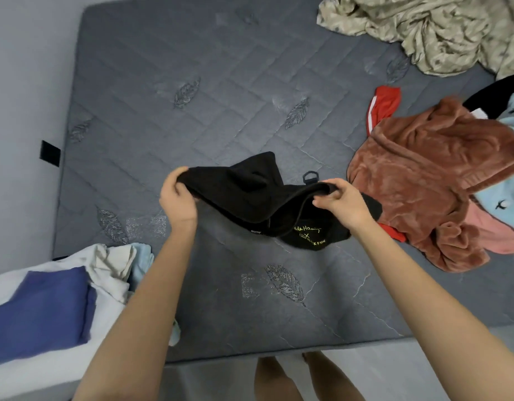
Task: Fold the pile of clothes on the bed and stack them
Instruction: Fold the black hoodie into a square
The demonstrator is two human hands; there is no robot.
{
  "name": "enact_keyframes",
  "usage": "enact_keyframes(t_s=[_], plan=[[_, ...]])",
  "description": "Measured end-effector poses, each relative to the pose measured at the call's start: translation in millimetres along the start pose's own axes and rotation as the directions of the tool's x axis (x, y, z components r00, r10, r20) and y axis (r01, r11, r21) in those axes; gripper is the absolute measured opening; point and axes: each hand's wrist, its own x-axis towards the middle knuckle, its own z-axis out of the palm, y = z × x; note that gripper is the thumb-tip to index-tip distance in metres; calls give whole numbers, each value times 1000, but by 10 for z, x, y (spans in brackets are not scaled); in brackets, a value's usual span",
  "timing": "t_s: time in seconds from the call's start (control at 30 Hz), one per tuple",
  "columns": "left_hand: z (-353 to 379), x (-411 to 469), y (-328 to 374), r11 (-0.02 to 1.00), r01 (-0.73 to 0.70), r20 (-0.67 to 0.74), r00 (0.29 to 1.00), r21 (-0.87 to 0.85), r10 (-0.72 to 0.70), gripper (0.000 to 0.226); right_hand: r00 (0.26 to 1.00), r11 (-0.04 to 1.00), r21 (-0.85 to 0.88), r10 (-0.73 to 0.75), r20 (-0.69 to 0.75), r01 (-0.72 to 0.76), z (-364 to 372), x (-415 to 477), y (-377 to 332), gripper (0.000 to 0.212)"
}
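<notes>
One brown fleece (423,175) lies beside the black garment (250,195).

This is a bedroom in a home: a bare grey quilted mattress (221,111) stitched with leaf shapes fills the view, set close against a plain pale wall (24,82). A crumpled beige sheet (423,30) lies at its far right corner, a loose pile (423,175) of everyday clothes on its right side, and a folded stack (47,308) at its near left corner.

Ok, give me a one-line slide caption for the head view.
Folding laundry: left hand and right hand grip a black garment over the grey mattress.
</notes>
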Motion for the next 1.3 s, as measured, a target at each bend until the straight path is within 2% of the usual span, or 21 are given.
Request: enact_keyframes(t_s=[0.07,0.13,0.3,0.43,0.5,0.53,0.63,0.73,0.8,0.87,0.93,1.03,1.1,1.2,1.23,1.3], plan=[[-148,130,289,983,117,-131,982,-138,-135,46,997,998,-62,-32,-63,28,-147,-82,-201,30],[-320,258,564,971,160,-123,975,-176,-183,43,993,999,-14,-52,-105,51,-313,-144,-424,21],[-594,485,1146,996,61,-15,998,-59,-62,39,958,974,-63,-226,-175,218,-570,-353,-1103,17],[-734,528,1524,998,-56,28,998,36,55,41,881,912,-193,-402,-249,362,-795,-503,-1608,27],[-809,492,1715,988,-132,52,990,80,128,44,868,890,-198,-447,-216,410,-894,-523,-1789,13],[-864,490,1773,975,-184,67,982,122,177,44,891,910,-136,-411,-193,391,-930,-541,-1868,12],[-1085,519,1939,876,-357,148,934,325,326,37,924,932,73,-339,-177,355,-1049,-644,-2109,9],[-1262,595,2086,697,-487,249,872,527,421,24,913,899,185,-365,-185,397,-1144,-749,-2308,24],[-1323,621,2178,574,-533,303,840,622,451,22,905,880,225,-381,-187,417,-1173,-796,-2380,30],[-1364,614,2233,515,-536,333,835,669,437,23,902,863,271,-380,-207,426,-1174,-844,-2455,31],[-1391,586,2267,560,-533,347,843,634,410,21,917,841,372,-326,-231,393,-1166,-878,-2543,30],[-1383,515,2319,805,-445,277,892,392,358,16,947,828,474,-202,-249,301,-1176,-908,-2657,20],[-1349,496,2313,890,-362,239,923,278,301,17,956,848,455,-183,-231,272,-1202,-889,-2686,12],[-1340,495,2262,968,-190,262,954,163,143,20,965,874,413,-209,-157,257,-1219,-883,-2690,25],[-1355,488,2246,974,-163,294,949,154,112,21,969,875,418,-196,-153,243,-1228,-891,-2689,26],[-1399,441,2260,966,-199,366,922,167,126,22,973,855,471,-148,-176,215,-1249,-900,-2686,24]])
